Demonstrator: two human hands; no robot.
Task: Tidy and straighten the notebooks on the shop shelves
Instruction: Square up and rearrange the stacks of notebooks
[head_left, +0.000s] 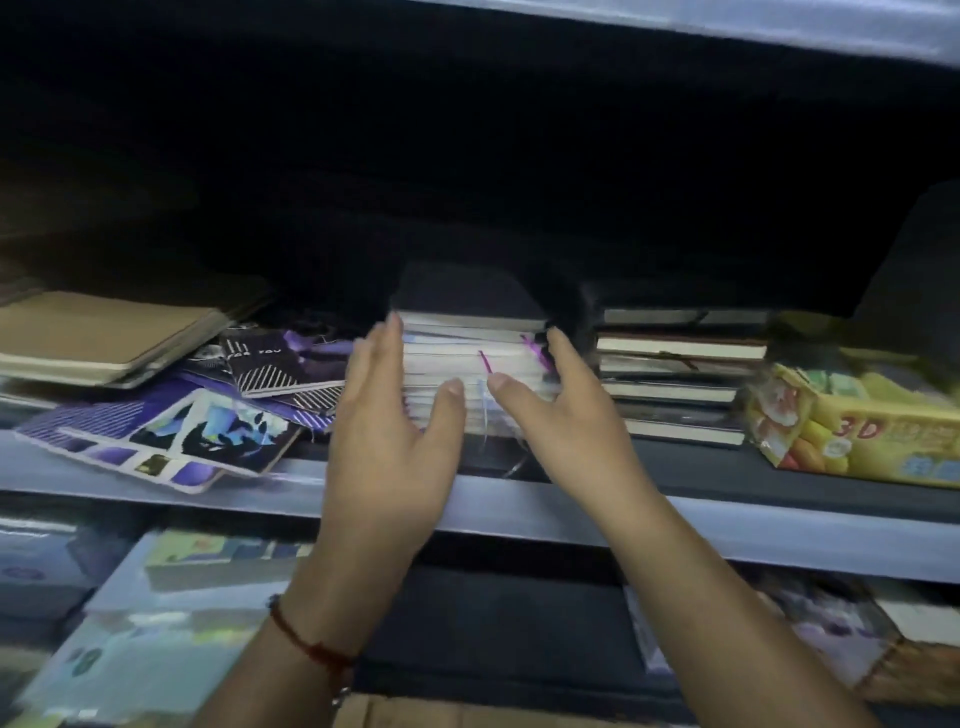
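One "3D" label, yellow box (857, 426)

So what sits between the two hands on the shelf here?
In the head view, a stack of notebooks with ribbon markers sits between the left hand and right hand, whose straight fingers flank its sides.
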